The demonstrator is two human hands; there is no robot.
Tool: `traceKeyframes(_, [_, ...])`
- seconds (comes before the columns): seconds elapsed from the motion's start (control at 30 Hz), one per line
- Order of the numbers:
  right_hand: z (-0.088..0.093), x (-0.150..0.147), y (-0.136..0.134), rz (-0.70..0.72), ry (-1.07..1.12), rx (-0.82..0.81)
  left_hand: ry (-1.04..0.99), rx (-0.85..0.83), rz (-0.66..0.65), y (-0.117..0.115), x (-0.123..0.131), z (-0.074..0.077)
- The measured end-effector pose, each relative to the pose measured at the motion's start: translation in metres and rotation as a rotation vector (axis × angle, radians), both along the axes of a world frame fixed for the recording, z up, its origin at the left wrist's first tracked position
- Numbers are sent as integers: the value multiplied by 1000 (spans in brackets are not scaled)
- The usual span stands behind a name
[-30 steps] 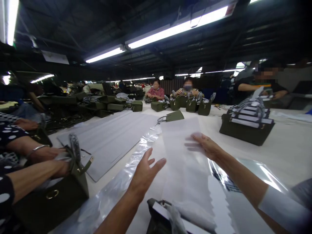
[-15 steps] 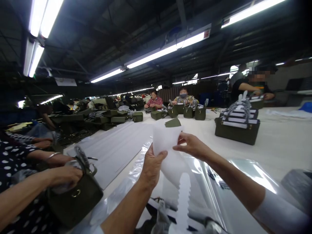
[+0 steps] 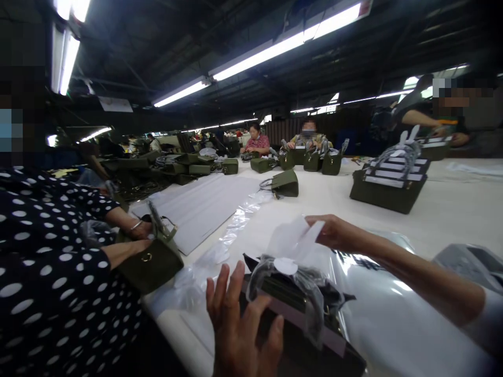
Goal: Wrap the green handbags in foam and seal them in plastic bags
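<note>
A dark green handbag (image 3: 291, 335) lies directly before me, its handles (image 3: 314, 309) wrapped in clear plastic. A white rounded piece (image 3: 286, 266) sits between those handles. My left hand (image 3: 243, 330) reaches over the bag's near left side with fingers spread, and nothing shows in its grasp. Just beyond the bag, my right hand (image 3: 332, 231) pinches a thin white sheet (image 3: 293, 236), which hangs folded and partly blurred.
Clear plastic (image 3: 381, 277) covers the table to the right. A co-worker's hands (image 3: 143, 235) work on another green bag (image 3: 151, 264) at left. One bag (image 3: 286, 183) lies ahead; bags stand in a row (image 3: 389, 193) at right. Flat white sheets (image 3: 204, 209) lie left of centre.
My left hand has let go of the white sheet and come down over the handbag. My right hand keeps the sheet. The view has shifted, and the bag ahead is now uncovered.
</note>
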State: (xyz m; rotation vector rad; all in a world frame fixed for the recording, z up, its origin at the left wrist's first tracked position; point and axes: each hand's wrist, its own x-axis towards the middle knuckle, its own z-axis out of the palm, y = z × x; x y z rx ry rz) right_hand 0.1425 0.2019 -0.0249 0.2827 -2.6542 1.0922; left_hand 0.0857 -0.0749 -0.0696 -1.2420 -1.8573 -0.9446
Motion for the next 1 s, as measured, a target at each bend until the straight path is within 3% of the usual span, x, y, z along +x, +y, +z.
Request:
traceKeyframes(0.07, [-3,5,-7,19,27,237,-28,-42,117,8,14,-19])
traceKeyframes(0.13, [-1,5,-16,28,53,349,-75,-54,196,24,21,-26])
traceKeyframes(0.33, [14,3,-42,90,51,399,-180,-15,271,59,21,-19])
traceKeyframes(0.43, [12,19,-59,-120,143,408,-206,32,277,61,17,-20])
traceKeyframes(0.53, [2,40,-82,-417,387,470,-240,40,155,59,13,-23])
traceKeyframes(0.7, [-8,47,-115,-451,467,551,-268,81,-9,62,8,-25])
traceKeyframes(0.83, [-6,36,-114,-603,432,676,-343,61,-82,61,5,-17])
traceKeyframes(1.0, [-10,34,-102,-731,355,434,-456,5,-293,24,-1,-17])
